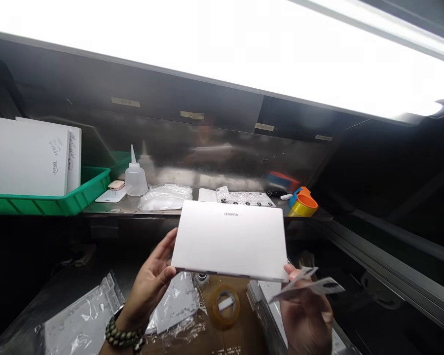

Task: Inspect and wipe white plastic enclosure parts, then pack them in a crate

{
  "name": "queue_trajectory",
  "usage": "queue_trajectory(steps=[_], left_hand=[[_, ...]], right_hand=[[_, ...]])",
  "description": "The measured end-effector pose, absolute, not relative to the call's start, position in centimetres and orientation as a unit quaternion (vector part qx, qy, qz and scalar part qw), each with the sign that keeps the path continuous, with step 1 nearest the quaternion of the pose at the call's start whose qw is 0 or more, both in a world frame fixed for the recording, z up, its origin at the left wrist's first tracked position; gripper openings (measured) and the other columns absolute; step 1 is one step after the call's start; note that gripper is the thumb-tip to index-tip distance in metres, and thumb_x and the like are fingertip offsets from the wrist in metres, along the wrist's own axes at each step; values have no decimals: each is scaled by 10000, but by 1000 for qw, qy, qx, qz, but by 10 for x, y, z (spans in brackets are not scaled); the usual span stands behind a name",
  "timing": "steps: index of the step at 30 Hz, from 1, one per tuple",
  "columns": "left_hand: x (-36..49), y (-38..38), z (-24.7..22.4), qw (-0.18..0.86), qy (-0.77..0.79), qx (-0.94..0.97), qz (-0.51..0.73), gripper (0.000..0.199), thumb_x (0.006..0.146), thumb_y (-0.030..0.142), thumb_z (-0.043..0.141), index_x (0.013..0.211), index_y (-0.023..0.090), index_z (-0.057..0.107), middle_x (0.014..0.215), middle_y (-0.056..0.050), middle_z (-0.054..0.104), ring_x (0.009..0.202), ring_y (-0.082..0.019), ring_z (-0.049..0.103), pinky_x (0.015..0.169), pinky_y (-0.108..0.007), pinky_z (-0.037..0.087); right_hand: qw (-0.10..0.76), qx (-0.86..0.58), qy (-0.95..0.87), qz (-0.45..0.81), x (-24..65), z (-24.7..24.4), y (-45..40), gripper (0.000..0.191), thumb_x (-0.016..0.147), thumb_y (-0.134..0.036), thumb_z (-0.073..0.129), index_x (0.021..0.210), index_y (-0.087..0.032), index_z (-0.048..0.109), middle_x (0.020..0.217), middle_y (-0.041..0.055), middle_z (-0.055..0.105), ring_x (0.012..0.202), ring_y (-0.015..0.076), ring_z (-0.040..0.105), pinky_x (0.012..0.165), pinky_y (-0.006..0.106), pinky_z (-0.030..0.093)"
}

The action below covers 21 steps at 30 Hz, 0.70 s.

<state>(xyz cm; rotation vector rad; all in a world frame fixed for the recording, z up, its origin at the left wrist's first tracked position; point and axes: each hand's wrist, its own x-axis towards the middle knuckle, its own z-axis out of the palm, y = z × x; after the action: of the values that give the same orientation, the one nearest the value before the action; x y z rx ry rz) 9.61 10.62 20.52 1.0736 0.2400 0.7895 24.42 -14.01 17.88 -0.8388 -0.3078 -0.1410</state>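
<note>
Raised over the bench is a white laptop lid (pixel 229 241), with HUAWEI lettering upside down near its far edge. My left hand (pixel 153 276) grips its left side, thumb at the near corner and fingers behind the edge. My right hand (pixel 306 310) pinches the near right corner and also holds thin, pale label strips (pixel 321 286) that stick out between the fingers. The strips are somewhat blurred. Below the lid lie a roll of clear tape (pixel 225 323) and bagged white panels (pixel 177 301).
A green bin (pixel 92 190) holding upright white panels stands at the shelf's left. Along the shelf are a squeeze bottle (pixel 136 178), plastic bags (pixel 166 197), a printed label sheet (pixel 246 196) and coloured tape rolls (pixel 303 202). More bagged panels (pixel 81 318) lie at lower left.
</note>
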Motion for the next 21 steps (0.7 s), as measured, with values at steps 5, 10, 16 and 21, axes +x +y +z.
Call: queue_trajectory(steps=[5, 10, 16, 21], left_hand=[[102, 97, 179, 787, 166, 546, 236, 688, 865, 443, 751, 1477, 258, 498, 1490, -97, 572, 1401, -327, 490, 1184, -446, 412], [129, 98, 196, 768, 84, 611, 172, 717, 789, 344, 837, 1431, 215, 545, 1459, -135, 593, 1345, -360, 545, 1096, -433, 503], [209, 102, 271, 814, 109, 542, 177, 531, 831, 241, 780, 1328, 162, 610, 1225, -156, 733, 989, -278, 751, 815, -373, 649], [286, 128, 290, 803, 143, 543, 198, 254, 876, 176, 713, 1102, 61, 684, 986, -167, 780, 822, -234, 762, 748, -351, 656]], right_hand=[[896, -434, -90, 38, 252, 156, -130, 266, 684, -366, 888, 912, -258, 804, 924, 71, 782, 925, 258, 725, 866, 449, 566], [884, -458, -92, 2, 284, 167, -133, 285, 665, -397, 894, 831, -195, 782, 886, 75, 770, 934, 259, 713, 1012, 531, 504], [890, -444, -57, -84, 324, 201, -155, 364, 671, -374, 897, 927, -156, 756, 965, 52, 760, 1064, 243, 690, 1106, 516, 456], [885, -459, 12, -82, 324, 179, -189, 383, 650, -373, 917, 919, -152, 758, 953, 47, 762, 1048, 234, 694, 1102, 472, 478]])
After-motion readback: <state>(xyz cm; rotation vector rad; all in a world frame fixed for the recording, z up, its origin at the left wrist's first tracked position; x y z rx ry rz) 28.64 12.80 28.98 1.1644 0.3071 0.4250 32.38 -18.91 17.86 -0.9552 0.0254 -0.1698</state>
